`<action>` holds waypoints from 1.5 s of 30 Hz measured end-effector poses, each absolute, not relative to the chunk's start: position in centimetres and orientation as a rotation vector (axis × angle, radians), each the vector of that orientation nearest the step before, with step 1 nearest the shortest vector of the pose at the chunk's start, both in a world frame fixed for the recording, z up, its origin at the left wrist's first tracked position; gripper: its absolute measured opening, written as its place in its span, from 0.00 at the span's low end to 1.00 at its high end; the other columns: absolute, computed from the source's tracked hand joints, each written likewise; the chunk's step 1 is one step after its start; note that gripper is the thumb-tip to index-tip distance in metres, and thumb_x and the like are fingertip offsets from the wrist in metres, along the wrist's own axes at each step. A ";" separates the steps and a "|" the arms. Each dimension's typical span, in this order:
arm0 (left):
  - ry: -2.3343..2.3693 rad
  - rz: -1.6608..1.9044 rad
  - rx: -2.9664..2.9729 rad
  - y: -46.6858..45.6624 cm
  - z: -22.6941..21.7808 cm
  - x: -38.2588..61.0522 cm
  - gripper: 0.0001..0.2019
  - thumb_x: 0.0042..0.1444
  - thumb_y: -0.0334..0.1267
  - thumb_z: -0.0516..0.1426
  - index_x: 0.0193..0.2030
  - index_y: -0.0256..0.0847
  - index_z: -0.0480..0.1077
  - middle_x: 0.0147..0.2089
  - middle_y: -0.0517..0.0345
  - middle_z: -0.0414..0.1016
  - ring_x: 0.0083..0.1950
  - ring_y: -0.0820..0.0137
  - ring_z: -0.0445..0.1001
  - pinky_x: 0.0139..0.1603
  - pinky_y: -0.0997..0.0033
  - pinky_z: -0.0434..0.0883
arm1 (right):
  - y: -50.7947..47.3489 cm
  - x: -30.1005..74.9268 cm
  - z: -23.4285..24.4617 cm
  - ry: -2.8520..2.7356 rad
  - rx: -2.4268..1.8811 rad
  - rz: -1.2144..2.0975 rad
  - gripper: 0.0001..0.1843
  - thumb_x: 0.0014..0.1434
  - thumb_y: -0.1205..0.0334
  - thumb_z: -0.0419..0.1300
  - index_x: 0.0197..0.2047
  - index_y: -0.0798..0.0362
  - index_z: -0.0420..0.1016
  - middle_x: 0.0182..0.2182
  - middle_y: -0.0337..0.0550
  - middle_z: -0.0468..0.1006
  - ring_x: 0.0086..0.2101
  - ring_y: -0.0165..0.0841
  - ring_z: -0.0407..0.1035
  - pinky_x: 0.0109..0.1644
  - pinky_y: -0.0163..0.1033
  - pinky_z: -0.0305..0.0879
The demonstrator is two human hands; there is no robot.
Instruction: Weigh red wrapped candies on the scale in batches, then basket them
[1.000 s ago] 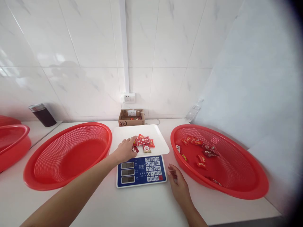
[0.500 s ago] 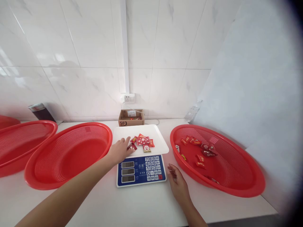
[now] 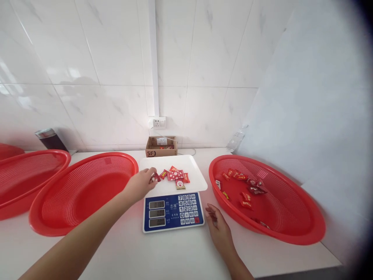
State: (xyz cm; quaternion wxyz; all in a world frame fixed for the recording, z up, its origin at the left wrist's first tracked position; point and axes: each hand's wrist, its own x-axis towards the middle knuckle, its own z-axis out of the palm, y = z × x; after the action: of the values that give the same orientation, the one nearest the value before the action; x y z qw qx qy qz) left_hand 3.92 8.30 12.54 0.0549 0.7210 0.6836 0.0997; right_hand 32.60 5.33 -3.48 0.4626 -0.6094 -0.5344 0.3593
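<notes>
A blue digital scale with a white weighing tray stands between two red mesh baskets. A small pile of red wrapped candies lies on the tray. My left hand is over the tray's left edge, fingers pinched on one dark red candy lifted away from the pile. My right hand rests on the counter just right of the scale's keypad, fingers loosely curled and holding nothing.
The left red basket has nothing in it. The right red basket holds several candies. Another red basket is at far left. A cardboard box, wall socket, dark canister and plastic bottle stand at the back.
My left hand closed on one candy from the pile and drew it left toward the tray's edge. The right hand stayed put. The view shifted slightly.
</notes>
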 end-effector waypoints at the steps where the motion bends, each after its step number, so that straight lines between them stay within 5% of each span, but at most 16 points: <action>1: 2.128 0.327 2.187 7.9 13.2 3.1 0.14 0.55 0.45 0.47 0.47 0.46 0.63 0.44 0.55 0.72 0.39 0.67 0.72 0.29 0.73 0.63 | 5.3 32.6 -3.5 -1.313 -1.495 0.888 0.26 0.50 0.45 0.54 0.47 0.52 0.69 0.44 0.49 0.75 0.43 0.38 0.70 0.47 0.43 0.68; 6: 2.445 0.266 2.052 6.5 15.4 -2.4 0.15 0.55 0.45 0.44 0.43 0.44 0.67 0.44 0.51 0.71 0.40 0.62 0.71 0.30 0.68 0.65 | 5.4 32.6 -3.6 -1.321 -1.481 0.900 0.25 0.50 0.46 0.55 0.47 0.52 0.70 0.44 0.49 0.75 0.43 0.38 0.70 0.47 0.43 0.67; 10: 2.390 0.288 2.109 7.2 14.7 -2.6 0.19 0.54 0.47 0.48 0.48 0.42 0.68 0.51 0.48 0.69 0.53 0.56 0.65 0.48 0.58 0.65 | 5.5 32.5 -3.5 -1.321 -1.466 0.901 0.26 0.50 0.46 0.55 0.47 0.53 0.70 0.43 0.50 0.75 0.42 0.39 0.70 0.47 0.43 0.68; 15: 1.847 0.442 2.310 10.2 12.0 3.9 0.19 0.55 0.46 0.49 0.51 0.44 0.67 0.55 0.54 0.67 0.56 0.65 0.63 0.56 0.66 0.61 | 5.5 32.5 -3.5 -1.307 -1.469 0.899 0.26 0.49 0.46 0.55 0.47 0.53 0.70 0.43 0.49 0.75 0.42 0.38 0.71 0.46 0.43 0.68; 26: 1.885 0.396 2.313 13.9 9.9 9.0 0.11 0.49 0.31 0.50 0.38 0.40 0.71 0.40 0.51 0.75 0.43 0.64 0.71 0.42 0.67 0.66 | 5.3 32.6 -3.4 -1.306 -1.435 0.871 0.24 0.50 0.47 0.55 0.46 0.52 0.71 0.40 0.48 0.77 0.40 0.38 0.72 0.44 0.42 0.70; 31: 2.003 0.481 2.276 12.0 11.9 6.4 0.13 0.54 0.33 0.46 0.39 0.42 0.71 0.42 0.55 0.76 0.44 0.67 0.71 0.43 0.70 0.65 | 5.3 32.6 -3.3 -1.310 -1.448 0.878 0.24 0.50 0.46 0.55 0.46 0.52 0.71 0.40 0.48 0.76 0.39 0.38 0.71 0.43 0.42 0.70; 38: 2.450 0.513 1.995 6.3 15.1 -2.0 0.17 0.57 0.39 0.42 0.46 0.43 0.67 0.49 0.51 0.72 0.48 0.58 0.69 0.38 0.63 0.67 | 4.9 32.7 -3.6 -1.355 -1.451 0.843 0.24 0.53 0.46 0.53 0.47 0.52 0.69 0.44 0.49 0.75 0.42 0.39 0.70 0.46 0.43 0.68; 45: 2.539 0.863 1.979 0.3 10.2 -3.4 0.19 0.57 0.48 0.46 0.50 0.44 0.65 0.55 0.51 0.68 0.58 0.58 0.63 0.51 0.57 0.67 | 6.4 30.1 3.1 -1.786 -1.170 0.355 0.20 0.58 0.53 0.51 0.52 0.50 0.67 0.51 0.50 0.68 0.53 0.39 0.61 0.57 0.48 0.57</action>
State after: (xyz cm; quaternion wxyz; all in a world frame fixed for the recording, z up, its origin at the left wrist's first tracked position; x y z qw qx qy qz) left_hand -3.44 0.26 10.19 -0.0953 0.5912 0.7583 0.2577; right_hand 30.12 6.41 3.14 0.4695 -0.4773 -0.7285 0.1450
